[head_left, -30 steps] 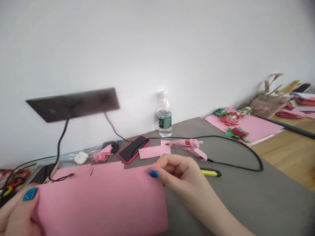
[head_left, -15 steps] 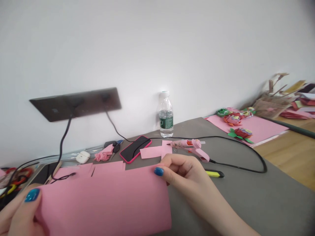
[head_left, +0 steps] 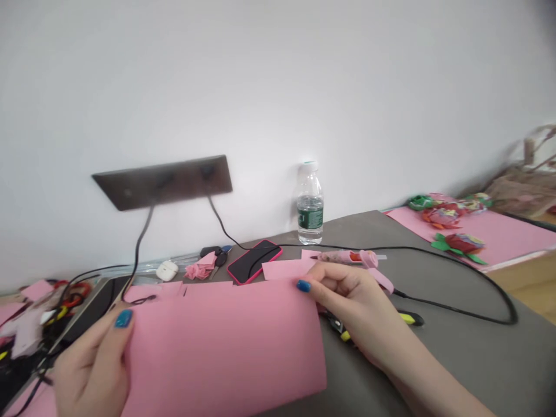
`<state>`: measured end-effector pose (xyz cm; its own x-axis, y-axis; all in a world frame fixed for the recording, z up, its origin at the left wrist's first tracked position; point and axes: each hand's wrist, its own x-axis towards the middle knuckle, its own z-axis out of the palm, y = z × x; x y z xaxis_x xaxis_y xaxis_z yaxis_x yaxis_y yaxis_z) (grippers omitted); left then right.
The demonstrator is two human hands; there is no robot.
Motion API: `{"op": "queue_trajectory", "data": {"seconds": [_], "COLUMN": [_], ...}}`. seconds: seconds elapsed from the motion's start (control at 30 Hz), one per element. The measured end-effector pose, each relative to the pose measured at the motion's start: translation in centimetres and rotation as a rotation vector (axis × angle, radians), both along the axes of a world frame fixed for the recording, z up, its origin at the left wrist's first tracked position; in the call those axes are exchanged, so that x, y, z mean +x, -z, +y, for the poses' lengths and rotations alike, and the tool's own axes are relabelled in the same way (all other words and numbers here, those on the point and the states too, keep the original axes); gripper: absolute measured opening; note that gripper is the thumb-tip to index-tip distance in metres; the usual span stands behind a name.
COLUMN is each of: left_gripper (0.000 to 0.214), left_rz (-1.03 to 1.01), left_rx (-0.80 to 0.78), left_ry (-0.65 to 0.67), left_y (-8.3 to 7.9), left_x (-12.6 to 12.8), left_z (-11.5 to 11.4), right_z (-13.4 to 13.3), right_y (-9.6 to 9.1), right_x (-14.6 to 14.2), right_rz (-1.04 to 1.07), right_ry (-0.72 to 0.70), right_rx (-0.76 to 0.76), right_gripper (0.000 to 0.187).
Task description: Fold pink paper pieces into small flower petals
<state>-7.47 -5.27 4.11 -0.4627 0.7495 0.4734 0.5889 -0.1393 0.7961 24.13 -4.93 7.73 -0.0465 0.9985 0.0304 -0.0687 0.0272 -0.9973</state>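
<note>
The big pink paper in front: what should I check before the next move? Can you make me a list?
1. Left hand holding the big pink paper: ok, at its left side.
2. Right hand holding it too: ok, near the upper right corner.
3. Paper lying flat on the table: not ok, the hands hold it up.
4. Glue gun cool: cannot tell by looking.
5. Bottle standing upright: ok, by the wall.
6. Whole yellow-and-black tool in sight: not ok, the right hand hides part.
</note>
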Motion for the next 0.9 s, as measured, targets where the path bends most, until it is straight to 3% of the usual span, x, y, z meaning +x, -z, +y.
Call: {"op": "queue_trajectory", "data": {"seconds": [0.17,0.33,0.53,0.77,0.9], "left_gripper": [0.036,0.041,0.045,0.033,0.031], "left_rz": [0.019,-0.165,-0.147,0.113,0.391], "left_rx": [-0.388,-0.787,-0.879,-0.953,-0.915], "left_ry": [0.466,0.733,0.723,0.674,0.617], "left_y": [-2.4,-1.6,0.2,1.5,1.4], "left_x": [1.5,1.4,0.8,0.2,0.9], "left_z": [1.3,1.7,2.2,2.0,1.9], "right_z": [1.9,2.8,2.8,1.9,1.7], "right_y": [2.8,5.3,7.3,7.6,8.3], "right_x": [1.1,1.0,0.2,-1.3,-2.1], "right_rz": [-0.191,-0.408,-0.659,-0.937,-1.107], "right_ry": [0.080,0.063,0.064,0.065,0.086], "right_rx": [-0.003,0.046,0.103,0.174,0.270], "right_gripper": [0.038,0.031,0.021,0.017,0.017]}}
